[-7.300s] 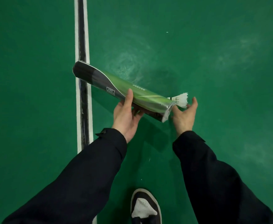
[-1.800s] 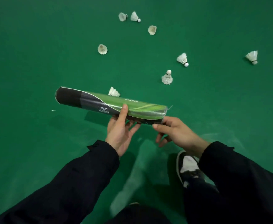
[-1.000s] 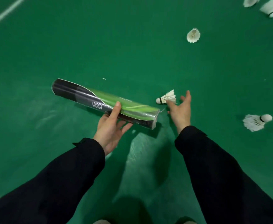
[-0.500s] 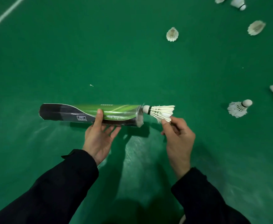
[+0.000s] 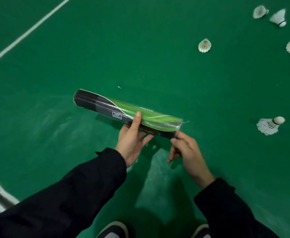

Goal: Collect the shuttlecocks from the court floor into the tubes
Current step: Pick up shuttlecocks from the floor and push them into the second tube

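- Plainly, the left hand (image 5: 132, 141) grips the tube (image 5: 127, 112) from below near its middle, thumb laid over the top, and holds it almost level above the court floor (image 5: 72, 66).
- The right hand (image 5: 187, 150) sits at the tube's open end, just right of the left hand; its fingers are curled and the fingertips touch the rim, but whether they pinch anything I cannot tell.
- Five shuttlecocks lie loose on the floor: the nearest shuttlecock (image 5: 268, 125) off to the right of the right hand, another shuttlecock (image 5: 204, 45) ahead of it, and three more well ahead and to the right.
- Risk, as I judge it: with the open end tipped slightly downward and uncapped, shuttlecocks already inside could slide back out if the right hand leaves the rim.
- Another risk: a hard squeeze by the left hand could dent the thin wall and jam the next one going in.
- Feathers may crush if one is pushed in skewed.
- Writing: a small white boxed label sits left of the left thumb, and a short line of print runs on the green band; both are too small to read.
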